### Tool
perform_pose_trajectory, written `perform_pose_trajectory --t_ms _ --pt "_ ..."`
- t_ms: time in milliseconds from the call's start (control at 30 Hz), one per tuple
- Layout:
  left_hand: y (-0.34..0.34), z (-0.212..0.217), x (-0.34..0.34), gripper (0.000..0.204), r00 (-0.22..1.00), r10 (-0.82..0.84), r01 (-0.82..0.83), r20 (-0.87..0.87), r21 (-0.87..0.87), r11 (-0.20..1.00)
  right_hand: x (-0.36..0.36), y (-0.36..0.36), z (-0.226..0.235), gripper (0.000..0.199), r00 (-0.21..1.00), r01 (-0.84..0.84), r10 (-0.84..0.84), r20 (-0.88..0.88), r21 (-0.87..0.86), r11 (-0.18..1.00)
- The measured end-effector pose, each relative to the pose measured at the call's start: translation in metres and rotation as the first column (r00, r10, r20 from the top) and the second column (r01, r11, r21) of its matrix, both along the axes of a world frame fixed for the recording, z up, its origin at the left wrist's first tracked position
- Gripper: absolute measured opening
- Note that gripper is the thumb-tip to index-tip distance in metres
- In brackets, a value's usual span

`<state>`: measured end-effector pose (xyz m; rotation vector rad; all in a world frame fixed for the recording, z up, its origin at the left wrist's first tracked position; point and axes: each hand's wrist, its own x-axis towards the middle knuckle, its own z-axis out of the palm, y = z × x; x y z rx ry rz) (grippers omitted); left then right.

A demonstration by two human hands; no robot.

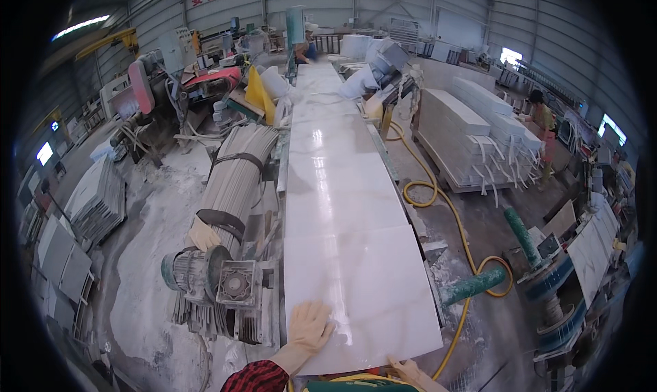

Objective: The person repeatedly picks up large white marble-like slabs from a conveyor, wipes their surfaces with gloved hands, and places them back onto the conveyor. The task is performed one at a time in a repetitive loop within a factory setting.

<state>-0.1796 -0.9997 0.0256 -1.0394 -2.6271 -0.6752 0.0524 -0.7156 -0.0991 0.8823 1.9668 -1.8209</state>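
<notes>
Slab (376, 282): lies flat under the fingers of the left hand (309, 327) and stretches ahead and to the right of them. Rests palm down on the near left part of the top, just inside the left edge, with fingers nearly straight, close side by side, aimed away along the surface, thumb out to the right; pinches nothing. At the near edge, toward the right corner, right hand (407, 373): low, partly cut off by the lower rim, with a digit at the stone's edge. Cannot tell whether spread, pressed together or pinching there.

Of the two, left hand nearer to the middle of the slab and on top of it; right hand only at the margin. Long axis: seems to point straight ahead, roughly in line with the left fingers and across the line from hand to hand, though foreshortened too much to be sure.

Past the seam (349, 230), in the same line, far slab (342, 180). Left of the near one, motor (188, 273), with glove (203, 234) on top and strips (236, 159) bundled behind. Just beside the right edge, green pipe (475, 286); around it, looping yellow hose (463, 234). Farther right, stack (452, 115) of pale blocks. At the far end, co-worker (306, 48), mostly hidden.
</notes>
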Motion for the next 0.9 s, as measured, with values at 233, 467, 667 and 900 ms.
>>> perform_pose_trajectory --t_ms 233,467,667,900 --pt "0.002 -0.007 0.004 0.048 0.997 0.007 -0.008 -0.072 -0.013 1.0 -0.001 -0.002 -0.03 0.051 0.982 -0.068 0.054 0.181 0.073 0.995" --pt "0.035 0.008 -0.088 0.06 0.991 -0.101 0.092 -0.093 -0.1 0.991 0.016 -0.01 -0.09 0.061 0.987 0.142 -0.139 0.075 -0.033 0.989" --pt "0.079 0.057 -0.219 0.054 0.996 0.005 0.018 0.087 -0.263 0.965 0.002 -0.028 0.019 0.068 0.986 0.084 -0.089 0.143 0.042 0.996" --pt "0.103 0.059 -0.233 0.067 0.941 0.094 0.042 0.326 -0.387 0.921 -0.001 -0.051 0.044 0.056 0.905 0.418 -0.389 0.171 -0.192 0.888"
